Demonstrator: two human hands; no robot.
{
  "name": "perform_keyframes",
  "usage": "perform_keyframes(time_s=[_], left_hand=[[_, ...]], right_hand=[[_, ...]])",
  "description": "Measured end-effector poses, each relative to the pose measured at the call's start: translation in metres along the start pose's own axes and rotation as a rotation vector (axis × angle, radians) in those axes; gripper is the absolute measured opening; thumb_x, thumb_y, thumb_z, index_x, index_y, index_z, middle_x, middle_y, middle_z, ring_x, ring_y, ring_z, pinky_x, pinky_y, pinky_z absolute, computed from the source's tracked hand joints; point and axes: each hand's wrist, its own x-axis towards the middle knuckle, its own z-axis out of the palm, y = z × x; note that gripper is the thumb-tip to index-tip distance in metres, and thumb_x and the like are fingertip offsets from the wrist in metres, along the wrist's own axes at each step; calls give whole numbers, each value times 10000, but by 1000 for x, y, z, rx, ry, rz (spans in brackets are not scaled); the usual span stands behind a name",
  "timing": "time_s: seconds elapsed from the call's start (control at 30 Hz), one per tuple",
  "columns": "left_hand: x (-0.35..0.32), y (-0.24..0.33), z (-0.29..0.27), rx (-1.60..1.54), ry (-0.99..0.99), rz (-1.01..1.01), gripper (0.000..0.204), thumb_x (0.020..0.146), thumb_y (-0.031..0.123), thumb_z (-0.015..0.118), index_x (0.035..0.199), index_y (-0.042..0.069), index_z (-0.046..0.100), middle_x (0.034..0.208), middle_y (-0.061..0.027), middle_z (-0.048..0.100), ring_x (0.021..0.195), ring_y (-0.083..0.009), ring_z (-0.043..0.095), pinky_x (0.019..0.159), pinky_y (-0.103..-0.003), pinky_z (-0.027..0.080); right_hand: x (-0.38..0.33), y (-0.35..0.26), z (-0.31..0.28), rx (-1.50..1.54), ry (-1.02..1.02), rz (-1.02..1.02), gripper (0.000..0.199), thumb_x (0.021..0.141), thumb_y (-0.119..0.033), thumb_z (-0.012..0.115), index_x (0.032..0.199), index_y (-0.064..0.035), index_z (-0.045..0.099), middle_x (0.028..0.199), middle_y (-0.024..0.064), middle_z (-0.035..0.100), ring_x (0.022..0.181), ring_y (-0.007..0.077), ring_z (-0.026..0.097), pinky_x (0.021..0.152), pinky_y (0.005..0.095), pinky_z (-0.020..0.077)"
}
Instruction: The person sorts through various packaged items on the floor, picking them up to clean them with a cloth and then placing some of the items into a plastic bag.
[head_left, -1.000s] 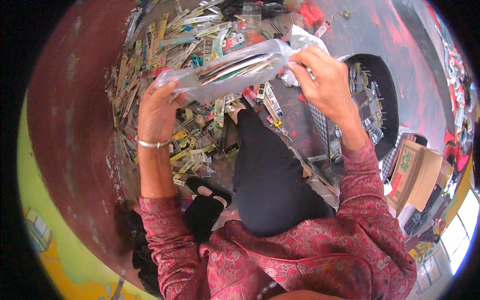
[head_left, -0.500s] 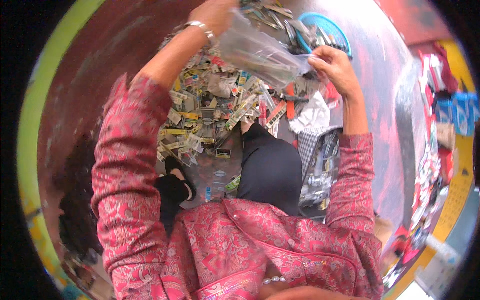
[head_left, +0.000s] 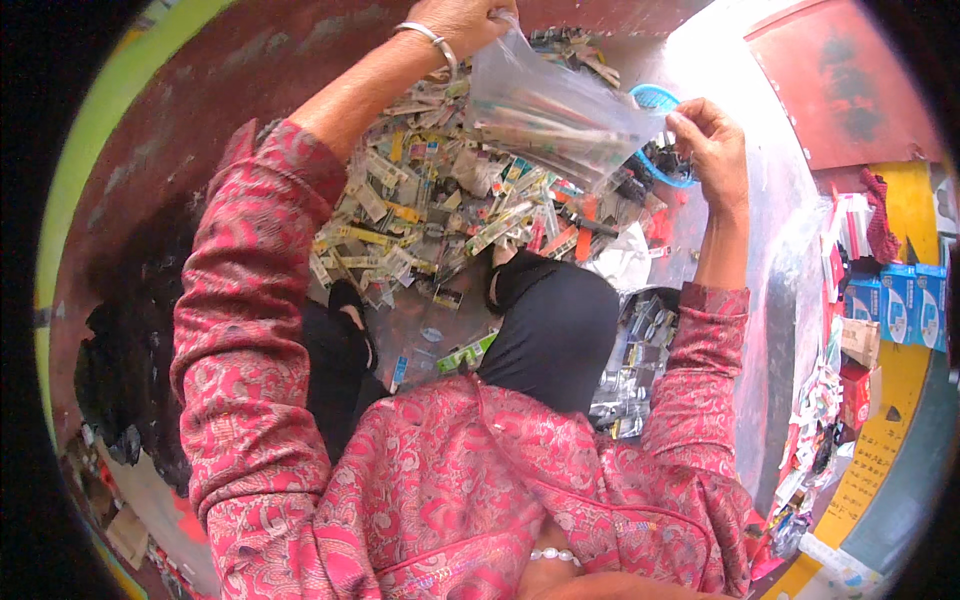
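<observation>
Head view: the clear plastic bag (head_left: 515, 70) has gone from nearly level a second ago to a slant, its left end raised, so the thin strips (head_left: 550, 130) that look to be inside probably slide toward its lower side. The left hand (head_left: 462, 24) grips the upper edge; the right hand (head_left: 712, 142) pinches the opposite corner. The bag hangs above the packaging pile (head_left: 395, 195), toward the far edge of the floor (head_left: 400, 338). Half a second ago the strips were harder to make out and the blue basket (head_left: 655, 92) was less covered.
</observation>
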Motion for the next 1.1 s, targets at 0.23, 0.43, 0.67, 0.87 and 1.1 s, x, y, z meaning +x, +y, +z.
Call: perform_keyframes(time_s=[0.23,0.43,0.67,0.87,1.1], left_hand=[[-70,-7,-45,79,-17,-37,160,708,116,538,798,25,633,716,-132,626,648,-228,611,596,-324,477],[-120,-22,-68,-618,237,-450,112,746,98,547,747,7,611,608,3,552,491,-76,462,437,-209,357],[-143,-53,-54,-815,468,-559,145,740,50,550,873,11,590,721,-11,580,595,-79,522,522,-201,415],[-160,-95,-44,-617,400,-544,200,746,70,549,938,18,576,773,-32,598,622,-93,536,546,-213,430],[-152,-90,-28,-463,325,-549,224,750,175,564,911,24,600,686,-68,604,631,-124,573,562,-263,439]], right_hand=[[0,-21,40,-314,-43,-237,124,704,-71,609,808,-3,613,683,16,604,632,64,545,612,217,443],[1,-39,82,-121,-163,-286,62,758,-26,580,815,-4,595,748,-12,570,696,50,519,648,184,414],[21,-47,126,21,-211,-184,66,701,38,534,706,-14,575,619,-19,537,551,34,462,496,175,367],[14,-41,143,0,-257,-81,36,697,4,552,699,-19,580,592,-14,533,534,30,462,470,174,357],[11,7,125,-64,-282,-126,82,749,-68,588,814,-26,615,724,-15,572,672,43,514,619,180,413]])
